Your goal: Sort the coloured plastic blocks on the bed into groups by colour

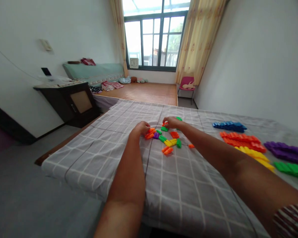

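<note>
Small plastic pieces in orange, green, yellow and purple lie loosely in the middle of a checked cloth [109, 142]. My left hand [141, 128] has its fingers bent at the left edge of an orange piece [150, 133], beside a purple piece [156, 135]. Over an orange-red piece [165, 124] my right hand [171, 122] reaches with its fingers closed on it, just above a green piece [164, 129]. Nearer to me lie a yellow piece [170, 142] and another orange piece [167, 150].
Rows of pieces lie on the right: blue [229, 126], orange [243, 142], yellow [255, 157], purple [285, 152] and green [291, 169]. A dark cabinet [64, 104] stands at the left. Beyond are a low bed [149, 92] and a pink chair [187, 82].
</note>
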Available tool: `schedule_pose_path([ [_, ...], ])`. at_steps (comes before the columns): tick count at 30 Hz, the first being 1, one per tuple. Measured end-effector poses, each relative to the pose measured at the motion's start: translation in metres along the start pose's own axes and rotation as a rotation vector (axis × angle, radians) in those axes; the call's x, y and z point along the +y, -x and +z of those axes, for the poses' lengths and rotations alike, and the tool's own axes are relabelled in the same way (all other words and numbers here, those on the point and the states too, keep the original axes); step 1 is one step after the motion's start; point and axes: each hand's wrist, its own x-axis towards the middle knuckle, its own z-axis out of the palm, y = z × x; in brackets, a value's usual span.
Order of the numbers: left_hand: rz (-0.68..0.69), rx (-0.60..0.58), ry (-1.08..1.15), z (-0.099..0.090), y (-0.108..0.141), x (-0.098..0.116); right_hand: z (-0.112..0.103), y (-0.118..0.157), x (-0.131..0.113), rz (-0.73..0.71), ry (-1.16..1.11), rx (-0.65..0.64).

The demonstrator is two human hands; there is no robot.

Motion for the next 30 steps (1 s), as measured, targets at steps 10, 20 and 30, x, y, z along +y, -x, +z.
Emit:
schedule_pose_path([
  [10,0.217,0.090,-0.241,0.010,-0.002,0.014,-0.057,0.102,0.066,-0.126,-0.133,0.170],
  [20,0.186,0.168,-0.160,0.012,-0.016,0.009,-0.090,0.234,0.249,0.334,-0.202,0.123],
  [30,0.225,0.203,-0.193,0.011,-0.019,0.005,-0.055,0.212,0.233,0.257,-0.123,0.019],
])
